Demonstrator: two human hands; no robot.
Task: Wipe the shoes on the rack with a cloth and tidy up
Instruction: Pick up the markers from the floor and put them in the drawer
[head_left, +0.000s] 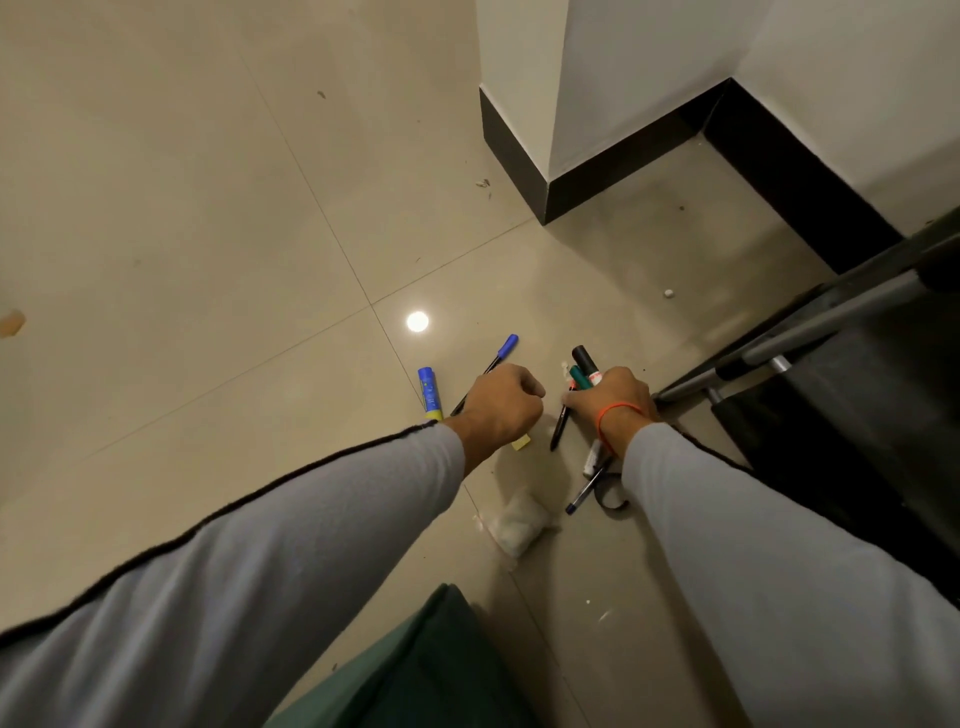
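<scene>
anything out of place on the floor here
Yes: pens and markers lie scattered on the tiled floor. A blue glue stick lies loose beside the left hand, a crumpled white wad sits nearer the camera, and the right hand grips several markers.

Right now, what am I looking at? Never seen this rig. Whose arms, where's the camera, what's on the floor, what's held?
No machine here: one wide-angle camera on a person's head looks down at their own two arms in grey sleeves. The right hand grips a bundle of markers. The left hand is curled around a blue-capped pen. On the tiled floor lie a blue glue stick, another pen and a whitish crumpled wad, perhaps a cloth. A dark rack stands at the right; no shoes are visible.
</scene>
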